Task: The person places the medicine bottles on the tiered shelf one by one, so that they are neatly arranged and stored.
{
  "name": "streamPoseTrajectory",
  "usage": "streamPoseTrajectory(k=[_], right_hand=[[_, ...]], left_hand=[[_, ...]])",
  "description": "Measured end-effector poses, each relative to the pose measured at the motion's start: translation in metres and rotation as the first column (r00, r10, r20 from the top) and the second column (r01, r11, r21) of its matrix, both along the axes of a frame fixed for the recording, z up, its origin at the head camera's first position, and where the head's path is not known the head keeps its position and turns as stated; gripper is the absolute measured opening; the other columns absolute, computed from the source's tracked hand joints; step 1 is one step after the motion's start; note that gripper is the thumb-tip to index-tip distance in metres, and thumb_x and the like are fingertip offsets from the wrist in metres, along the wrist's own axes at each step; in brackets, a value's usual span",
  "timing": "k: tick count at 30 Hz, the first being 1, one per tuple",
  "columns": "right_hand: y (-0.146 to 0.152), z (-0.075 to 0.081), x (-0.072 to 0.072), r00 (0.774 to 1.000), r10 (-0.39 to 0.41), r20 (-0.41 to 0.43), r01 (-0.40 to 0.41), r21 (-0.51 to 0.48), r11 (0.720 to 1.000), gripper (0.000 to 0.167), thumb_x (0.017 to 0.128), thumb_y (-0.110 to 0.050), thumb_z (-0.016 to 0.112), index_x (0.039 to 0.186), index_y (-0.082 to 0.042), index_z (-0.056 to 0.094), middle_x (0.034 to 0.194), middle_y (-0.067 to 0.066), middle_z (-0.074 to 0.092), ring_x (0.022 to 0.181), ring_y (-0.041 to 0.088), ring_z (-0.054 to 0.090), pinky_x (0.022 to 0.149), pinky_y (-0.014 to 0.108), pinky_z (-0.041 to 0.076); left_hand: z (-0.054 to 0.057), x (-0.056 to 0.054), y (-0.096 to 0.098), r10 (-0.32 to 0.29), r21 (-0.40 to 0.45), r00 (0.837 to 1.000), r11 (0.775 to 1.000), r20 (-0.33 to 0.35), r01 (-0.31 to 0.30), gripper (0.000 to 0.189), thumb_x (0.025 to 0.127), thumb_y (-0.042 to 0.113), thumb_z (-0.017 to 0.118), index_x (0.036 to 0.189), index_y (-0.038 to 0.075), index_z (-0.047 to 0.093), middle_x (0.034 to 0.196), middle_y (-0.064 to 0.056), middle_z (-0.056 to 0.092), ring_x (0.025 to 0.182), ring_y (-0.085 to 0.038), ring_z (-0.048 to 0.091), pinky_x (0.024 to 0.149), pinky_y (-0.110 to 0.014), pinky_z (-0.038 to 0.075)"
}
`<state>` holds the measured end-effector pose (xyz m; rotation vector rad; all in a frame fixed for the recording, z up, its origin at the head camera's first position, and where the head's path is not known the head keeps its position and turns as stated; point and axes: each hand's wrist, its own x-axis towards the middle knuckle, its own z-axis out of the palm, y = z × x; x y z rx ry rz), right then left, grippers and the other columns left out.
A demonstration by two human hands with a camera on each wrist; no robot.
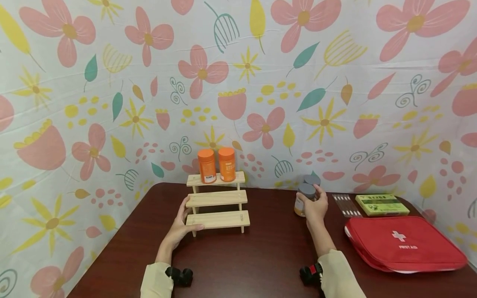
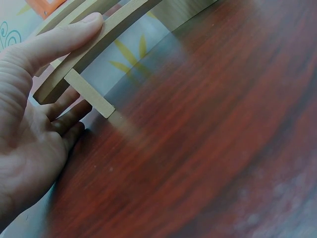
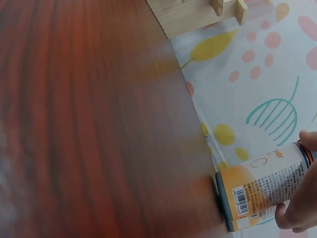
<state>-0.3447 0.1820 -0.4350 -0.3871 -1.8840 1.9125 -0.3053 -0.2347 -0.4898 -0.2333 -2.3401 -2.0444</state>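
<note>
A three-tier wooden display stand (image 1: 217, 220) stands on the table, two orange bottles (image 1: 207, 166) side by side on its top tier. My left hand (image 1: 175, 235) holds the stand by its left end. In the left wrist view the thumb lies on the front shelf (image 2: 116, 29), the other fingers below and behind it. To the right, my right hand (image 1: 316, 209) grips a grey-lidded jar (image 1: 299, 205) near its top; the right wrist view shows its white and orange label (image 3: 260, 186) with a barcode. A second grey-lidded jar (image 1: 312, 179) stands behind, mostly hidden.
Right of the jars lie a pack of cotton swabs (image 1: 346, 205) and a green-yellow box (image 1: 382, 205). A red first aid pouch (image 1: 404, 244) lies nearer, at the table's right. A flowered cloth (image 1: 264, 82) hangs behind the dark wooden table (image 1: 261, 252).
</note>
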Motion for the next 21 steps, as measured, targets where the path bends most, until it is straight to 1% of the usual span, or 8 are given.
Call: streamPoseTrajectory(k=[6,10,13,21], right_hand=[[-0.002,0.004,0.003,1.000,0.005,-0.002,-0.005,0.021,1.000,0.068,0.089,-0.007,0.069,0.148,-0.007,0.037,0.154,0.019,0.030,0.143,0.039,0.029,0.112,0.053,0.032],[-0.005,0.009,0.004,1.000,0.008,0.001,-0.008,0.021,1.000,0.068,0.088,-0.009,0.070,0.148,-0.009,0.037,0.156,0.016,0.029,0.143,0.036,0.027,0.113,0.051,0.031],[-0.007,0.013,0.005,1.000,0.011,0.001,-0.011,0.017,1.000,0.069,0.088,-0.010,0.071,0.149,-0.011,0.037,0.156,0.014,0.029,0.143,0.034,0.028,0.113,0.050,0.032],[-0.014,0.024,0.011,1.000,0.025,-0.009,-0.025,0.009,1.000,0.070,0.088,-0.012,0.072,0.149,-0.012,0.037,0.155,0.016,0.030,0.140,0.038,0.033,0.108,0.053,0.036]], left_hand=[[-0.001,0.000,0.000,0.000,0.005,1.000,1.000,0.000,0.000,0.110,0.077,0.003,0.080,0.156,0.036,0.010,0.155,-0.018,0.030,0.131,-0.038,0.044,0.099,-0.044,0.044],[-0.001,0.000,-0.001,0.000,0.003,1.000,1.000,0.001,0.000,0.110,0.077,0.003,0.080,0.156,0.035,0.009,0.155,-0.019,0.029,0.131,-0.038,0.044,0.099,-0.043,0.044],[-0.001,0.000,-0.001,-0.002,0.001,1.000,1.000,-0.001,0.002,0.110,0.078,0.004,0.079,0.156,0.034,0.008,0.155,-0.019,0.028,0.131,-0.039,0.044,0.099,-0.043,0.044],[0.000,0.000,0.000,-0.008,0.009,1.000,1.000,0.006,0.008,0.111,0.078,0.003,0.079,0.156,0.034,0.007,0.156,-0.018,0.027,0.132,-0.039,0.043,0.099,-0.043,0.045]])
